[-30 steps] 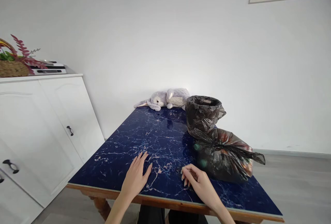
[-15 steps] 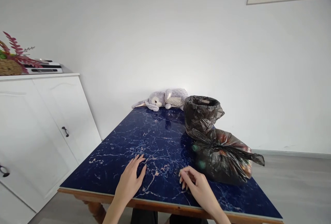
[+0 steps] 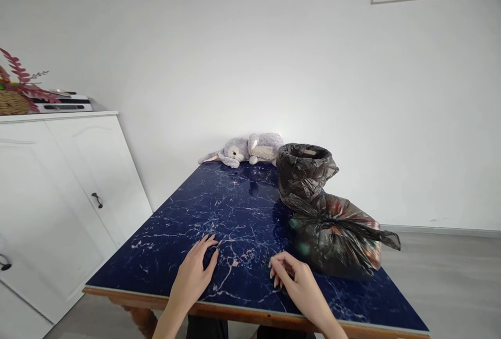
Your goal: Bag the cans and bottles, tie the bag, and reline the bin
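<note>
My left hand rests palm down on the blue marbled tabletop, fingers stretched and thumb apart, holding nothing. On the table to its right, my right hand lies with loosely curled fingers, a gap between thumb and fingers, and no object visible in it. Closest to that hand is a tied black garbage bag, full, with reddish and green things faintly showing through the plastic. Just behind it stands a bin lined with a black bag, its mouth open upward.
A grey plush rabbit lies on its side at the table's far edge, against the white wall. To the left stands a white cabinet with dark handles. On it are a woven basket with reddish leaves and a white-and-black device.
The view has shifted slightly. Both hands stay on the table in nearly the same pose, and the bags and the plush rabbit have not moved.
</note>
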`<state>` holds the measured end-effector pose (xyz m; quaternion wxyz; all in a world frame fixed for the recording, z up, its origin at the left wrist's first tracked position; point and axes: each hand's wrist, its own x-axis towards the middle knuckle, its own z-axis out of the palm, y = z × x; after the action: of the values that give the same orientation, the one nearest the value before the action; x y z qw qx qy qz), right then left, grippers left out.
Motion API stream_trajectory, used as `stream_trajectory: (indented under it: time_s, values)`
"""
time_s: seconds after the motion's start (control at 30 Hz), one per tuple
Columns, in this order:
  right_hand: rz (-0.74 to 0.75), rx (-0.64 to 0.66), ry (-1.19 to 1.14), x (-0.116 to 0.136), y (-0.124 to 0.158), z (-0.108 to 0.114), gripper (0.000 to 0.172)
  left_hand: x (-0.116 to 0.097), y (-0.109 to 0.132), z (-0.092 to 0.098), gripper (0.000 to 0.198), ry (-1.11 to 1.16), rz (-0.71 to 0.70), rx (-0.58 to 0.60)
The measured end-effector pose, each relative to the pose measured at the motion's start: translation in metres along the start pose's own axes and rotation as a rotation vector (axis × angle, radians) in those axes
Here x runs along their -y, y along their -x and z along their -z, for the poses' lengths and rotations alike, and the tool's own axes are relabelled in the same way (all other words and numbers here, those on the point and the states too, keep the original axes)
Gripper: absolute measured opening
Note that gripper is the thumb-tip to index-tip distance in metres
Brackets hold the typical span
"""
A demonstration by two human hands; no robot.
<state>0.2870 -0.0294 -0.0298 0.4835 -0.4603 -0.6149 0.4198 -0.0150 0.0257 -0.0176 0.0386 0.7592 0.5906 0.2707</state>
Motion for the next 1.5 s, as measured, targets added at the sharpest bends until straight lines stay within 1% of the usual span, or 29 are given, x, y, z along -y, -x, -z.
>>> stream_trajectory:
  time_s: [0.2,0.47,0.63,0.87,1.17,1.5]
  values:
    - [0.004,-0.001,-0.002,0.005,0.001,0.001,0.049,-0.001,0.0,0.001,0.039,0.01,-0.02,-0.015]
    - [0.0,0.008,-0.012,-0.004,-0.001,0.004,0.049,-0.003,0.004,-0.003,0.04,0.022,-0.015,-0.119]
    - [-0.004,0.024,-0.011,-0.005,-0.004,0.005,0.049,-0.004,0.005,-0.004,0.042,0.02,0.022,-0.111]
    - [-0.007,0.009,-0.07,-0.008,-0.012,0.004,0.055,-0.007,0.005,-0.004,0.036,0.007,0.019,-0.13]
    - [-0.005,0.024,-0.082,-0.009,-0.011,0.005,0.052,-0.014,0.006,0.003,0.034,0.003,0.018,-0.135]
    - [-0.009,0.031,-0.045,-0.008,-0.011,0.005,0.052,-0.015,0.006,0.005,0.035,0.028,0.021,-0.145]
